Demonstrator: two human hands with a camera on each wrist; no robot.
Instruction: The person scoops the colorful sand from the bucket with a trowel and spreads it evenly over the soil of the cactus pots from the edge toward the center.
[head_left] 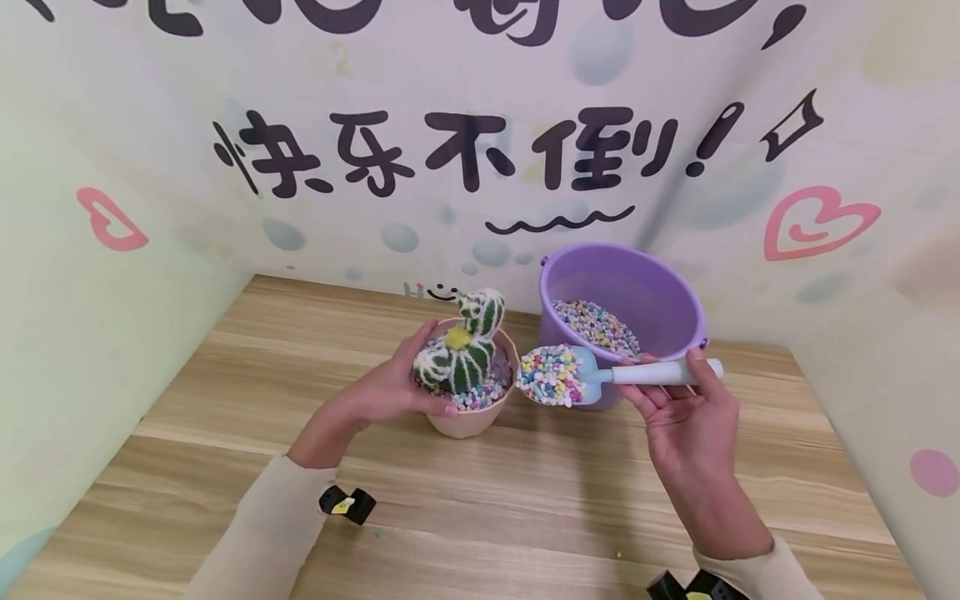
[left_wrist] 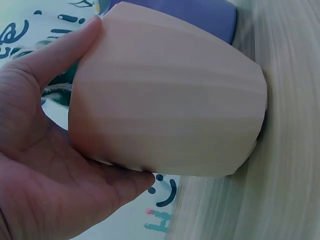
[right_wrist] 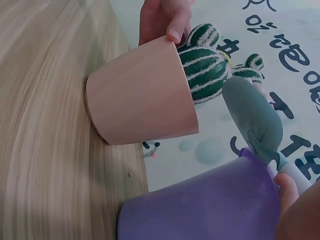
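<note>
My left hand (head_left: 386,387) grips a pale pink flowerpot (head_left: 461,425) by its rim, thumb on the near side and fingers round the far side. A green artificial cactus (head_left: 480,367) with white fuzzy ribs and a yellow flower stands in it, with colourful pebbles (head_left: 476,395) around its base. In my right hand (head_left: 693,429) is the white handle of a light blue hand trowel (head_left: 592,375), held level. Its blade carries a heap of multicoloured pebbles (head_left: 551,375), the tip close by the pot's right rim. From below, the right wrist view shows the blade's underside (right_wrist: 255,112) near the cactus.
A purple bucket (head_left: 667,300) stands behind the trowel, partly filled with similar pebbles (head_left: 596,325). The wooden table (head_left: 480,533) meets a printed cloth backdrop (head_left: 375,225) at the back. A tiny pebble (head_left: 618,554) lies near the table's front.
</note>
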